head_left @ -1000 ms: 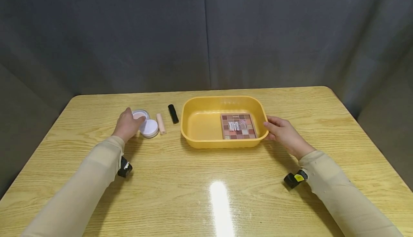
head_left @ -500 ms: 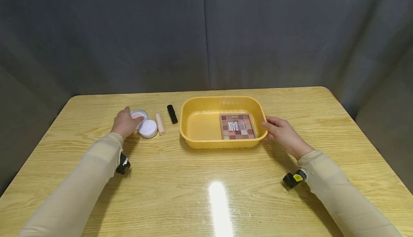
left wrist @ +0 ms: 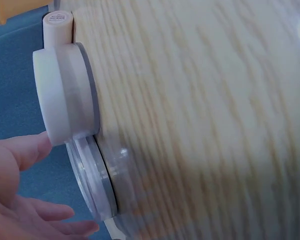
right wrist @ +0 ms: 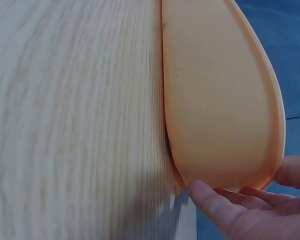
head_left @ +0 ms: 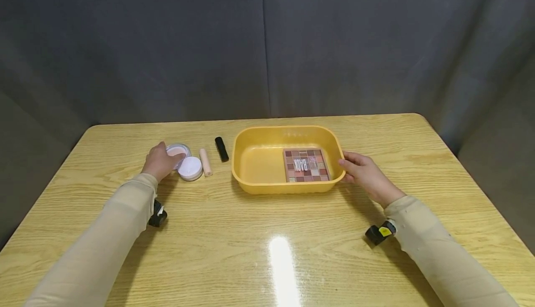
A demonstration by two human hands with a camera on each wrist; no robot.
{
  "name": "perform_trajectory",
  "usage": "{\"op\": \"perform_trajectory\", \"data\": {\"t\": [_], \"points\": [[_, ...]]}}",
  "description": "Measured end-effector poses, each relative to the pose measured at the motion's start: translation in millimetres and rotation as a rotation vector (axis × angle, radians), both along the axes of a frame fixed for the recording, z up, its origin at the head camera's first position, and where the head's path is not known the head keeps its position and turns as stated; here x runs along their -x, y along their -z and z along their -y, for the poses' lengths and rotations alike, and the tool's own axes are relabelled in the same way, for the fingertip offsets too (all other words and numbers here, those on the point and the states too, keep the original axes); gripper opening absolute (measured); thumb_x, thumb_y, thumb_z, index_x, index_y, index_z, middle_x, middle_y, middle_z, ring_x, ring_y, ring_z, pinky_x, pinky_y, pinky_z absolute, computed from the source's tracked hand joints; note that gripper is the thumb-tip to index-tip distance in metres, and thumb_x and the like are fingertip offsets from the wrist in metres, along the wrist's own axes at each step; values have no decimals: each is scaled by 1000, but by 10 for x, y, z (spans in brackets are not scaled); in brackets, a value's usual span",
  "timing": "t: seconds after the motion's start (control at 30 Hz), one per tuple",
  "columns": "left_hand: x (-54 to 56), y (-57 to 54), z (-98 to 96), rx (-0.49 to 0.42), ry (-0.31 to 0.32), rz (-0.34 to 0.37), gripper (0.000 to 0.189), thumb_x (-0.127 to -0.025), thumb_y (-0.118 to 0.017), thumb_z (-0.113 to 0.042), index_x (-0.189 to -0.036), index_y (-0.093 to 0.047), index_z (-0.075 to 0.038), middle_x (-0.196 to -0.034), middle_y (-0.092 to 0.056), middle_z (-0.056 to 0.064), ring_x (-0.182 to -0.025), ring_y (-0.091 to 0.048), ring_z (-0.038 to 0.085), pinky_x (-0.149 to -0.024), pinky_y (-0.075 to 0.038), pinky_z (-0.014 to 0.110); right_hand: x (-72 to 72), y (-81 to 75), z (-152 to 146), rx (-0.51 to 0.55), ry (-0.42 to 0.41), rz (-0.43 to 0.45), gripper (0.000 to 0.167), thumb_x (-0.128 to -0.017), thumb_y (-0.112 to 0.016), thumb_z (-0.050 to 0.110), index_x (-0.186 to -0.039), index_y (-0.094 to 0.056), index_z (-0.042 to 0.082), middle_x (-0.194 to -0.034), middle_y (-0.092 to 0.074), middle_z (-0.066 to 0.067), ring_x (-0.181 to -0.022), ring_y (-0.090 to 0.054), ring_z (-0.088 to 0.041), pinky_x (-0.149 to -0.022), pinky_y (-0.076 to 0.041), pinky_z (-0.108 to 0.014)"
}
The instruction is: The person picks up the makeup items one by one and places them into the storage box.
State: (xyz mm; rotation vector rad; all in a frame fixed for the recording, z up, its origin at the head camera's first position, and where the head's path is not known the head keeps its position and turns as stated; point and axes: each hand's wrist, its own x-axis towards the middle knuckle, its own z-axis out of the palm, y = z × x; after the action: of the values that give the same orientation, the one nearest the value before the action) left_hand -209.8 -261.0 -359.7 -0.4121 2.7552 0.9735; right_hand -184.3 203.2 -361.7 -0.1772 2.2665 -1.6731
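My left hand (head_left: 159, 162) reaches around the left side of a round, clear-rimmed case with a pale pink top (head_left: 177, 149). Its thumb lies over the case's near side, by a white round jar (head_left: 190, 169). In the left wrist view the fingers are spread, with the thumb tip at the edge of the jar (left wrist: 65, 95) and the fingertips beside the clear case (left wrist: 92, 177). With my right hand (head_left: 369, 177) I hold the right end of a yellow basin (head_left: 288, 188), thumb at the rim and fingers against the outer wall. An eyeshadow palette (head_left: 306, 166) lies inside the basin.
Right of the jar lies a pale pink tube (head_left: 205, 162), and beyond it a black lipstick-like tube (head_left: 222, 149). Everything rests on a wooden table (head_left: 225, 232). A dark grey curtain (head_left: 175, 51) hangs behind the table's far edge.
The head view has shifted slightly, so everything appears a little further left. My left hand stays by the round case, and my right hand keeps its hold on the basin.
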Motion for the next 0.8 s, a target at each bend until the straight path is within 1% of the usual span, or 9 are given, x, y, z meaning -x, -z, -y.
{"op": "perform_trajectory", "data": {"t": [0.13, 0.27, 0.4, 0.6, 0.8], "points": [[15, 20, 18, -10, 9, 12, 79, -100, -50, -26, -146, -4, 18, -149, -12, 40, -138, -16, 52, -112, -18, 55, 2, 7, 1, -4, 4, 3, 53, -107, -36, 17, -147, -22, -13, -143, -36, -34, -119, -52, -30, -86, -50, -22], [35, 57, 60, -12, 29, 9, 80, -99, -51, -28, -145, -4, 18, -149, -12, 40, -138, -16, 52, -113, -18, 55, 5, 15, -2, 8, 6, 1, 52, -107, -37, 17, -147, -23, -13, -141, -37, -34, -113, -55, -23, -85, -50, -22], [29, 73, 96, 16, 63, -13, 81, -97, -54, -27, -144, -7, 20, -147, -17, 42, -136, -20, 53, -111, -21, 56, 2, 16, 0, 20, 4, -1, 53, -106, -37, 17, -146, -23, -14, -141, -38, -35, -108, -57, -17, -85, -51, -22], [10, 75, 104, 67, 110, -37, 85, -93, -61, -25, -143, -10, 22, -143, -22, 44, -133, -25, 54, -110, -24, 56, 3, 8, 1, 5, 10, 6, 52, -106, -37, 17, -147, -23, -13, -141, -38, -34, -109, -56, -18, -85, -50, -21], [37, 94, 90, 99, 163, -56, 87, -90, -64, -20, -141, -9, 25, -143, -19, 45, -134, -22, 55, -111, -21, 56, 5, 8, -2, -4, 12, 1, 51, -106, -37, 16, -147, -24, -12, -140, -38, -34, -109, -56, -18, -85, -50, -21]]}}
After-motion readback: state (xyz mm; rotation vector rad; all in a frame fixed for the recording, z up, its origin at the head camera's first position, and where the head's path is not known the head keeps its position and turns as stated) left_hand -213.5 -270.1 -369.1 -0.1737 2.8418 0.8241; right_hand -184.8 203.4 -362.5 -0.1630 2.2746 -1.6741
